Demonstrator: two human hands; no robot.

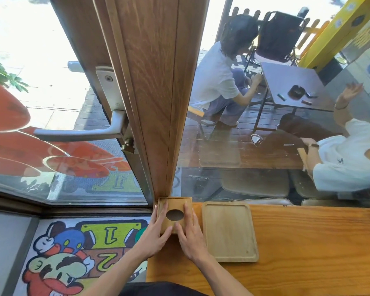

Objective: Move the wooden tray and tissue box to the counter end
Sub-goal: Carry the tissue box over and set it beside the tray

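Note:
A square wooden tissue box [175, 202] with an oval hole in its top stands at the left end of the orange wooden counter [308, 242], pressed against the wooden window post. My left hand [153, 236] and my right hand [190, 236] lie on its top and near sides, fingers spread around the hole. The empty rectangular wooden tray [230, 230] lies flat on the counter just right of the box, a small gap between them.
The counter's left edge drops to a cartoon floor mat [73, 253]. A glass door with a metal handle [81, 130] stands to the left of the wooden post [158, 103]. Behind the window glass two people sit at a dark table [293, 82].

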